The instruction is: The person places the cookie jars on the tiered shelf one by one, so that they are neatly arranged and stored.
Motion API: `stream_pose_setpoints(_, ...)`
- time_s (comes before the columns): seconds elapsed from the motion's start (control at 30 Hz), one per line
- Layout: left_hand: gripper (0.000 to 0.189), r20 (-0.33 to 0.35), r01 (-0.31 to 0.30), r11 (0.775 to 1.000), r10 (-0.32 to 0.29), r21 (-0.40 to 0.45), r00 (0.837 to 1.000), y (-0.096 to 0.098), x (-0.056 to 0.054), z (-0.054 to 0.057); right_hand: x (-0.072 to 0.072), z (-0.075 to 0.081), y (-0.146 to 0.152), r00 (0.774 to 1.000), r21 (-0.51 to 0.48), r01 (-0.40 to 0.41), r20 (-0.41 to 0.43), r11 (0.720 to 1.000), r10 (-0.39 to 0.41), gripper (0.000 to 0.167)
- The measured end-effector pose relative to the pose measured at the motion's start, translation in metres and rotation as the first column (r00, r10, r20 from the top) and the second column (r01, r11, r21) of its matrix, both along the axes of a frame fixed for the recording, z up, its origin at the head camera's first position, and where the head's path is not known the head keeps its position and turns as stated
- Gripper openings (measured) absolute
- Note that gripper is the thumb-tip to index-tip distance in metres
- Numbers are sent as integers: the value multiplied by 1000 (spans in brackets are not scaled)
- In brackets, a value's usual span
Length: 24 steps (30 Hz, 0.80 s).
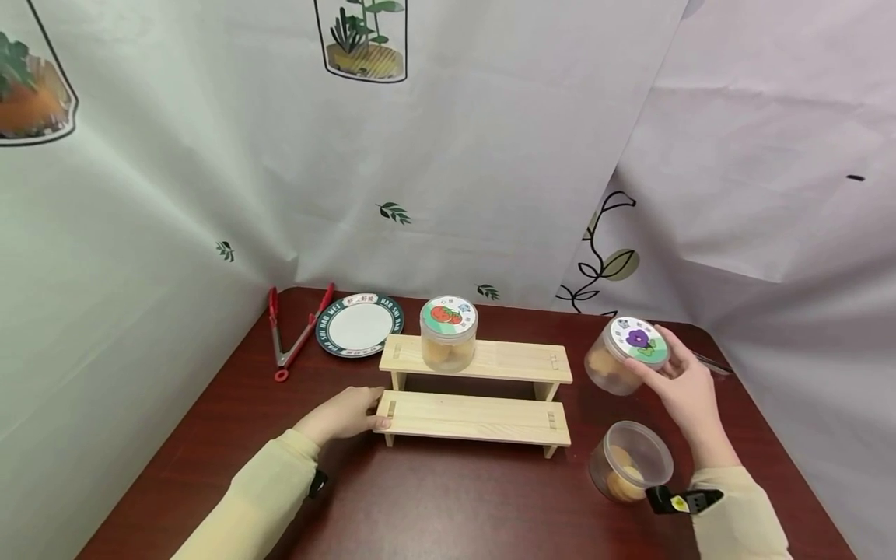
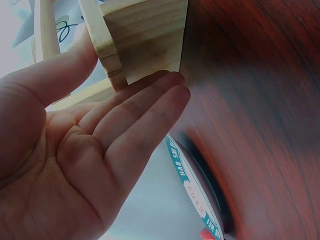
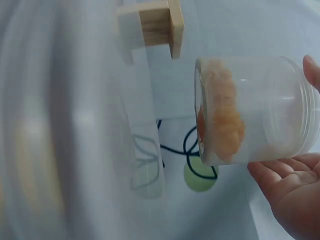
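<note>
Your right hand (image 1: 689,381) curls round a clear round plastic jar with a purple flower lid (image 1: 625,355) and holds it tipped in the air, right of the pale two-step wooden shelf (image 1: 476,389). Your left hand (image 1: 346,414) lies flat, fingers straight, against the low step's left end, likely so the shelf stays put. A jar with a tomato lid (image 1: 448,333) stands on the top step. An open jar (image 1: 630,460) sits on the dark red table (image 1: 434,505).
</note>
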<state>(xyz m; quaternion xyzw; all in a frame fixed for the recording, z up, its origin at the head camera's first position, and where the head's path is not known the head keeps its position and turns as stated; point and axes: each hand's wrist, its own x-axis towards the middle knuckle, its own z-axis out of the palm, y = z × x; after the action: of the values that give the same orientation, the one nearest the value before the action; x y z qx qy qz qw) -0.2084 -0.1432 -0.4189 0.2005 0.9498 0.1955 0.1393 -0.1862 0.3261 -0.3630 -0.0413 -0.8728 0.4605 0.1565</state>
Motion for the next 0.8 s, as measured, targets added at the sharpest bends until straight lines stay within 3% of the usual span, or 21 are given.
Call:
stream_pose_setpoints(0.33,58,-1,-8,1000,8,-15,1000,0,-1,0,-5,2,-19,997,16,-78,-19,997,78,72)
stream_pose_setpoints(0.8,57,0,-7,1000,7,-24,1000,3,1,4,-17,5,-48,985,27,-172,-25,985,173,80)
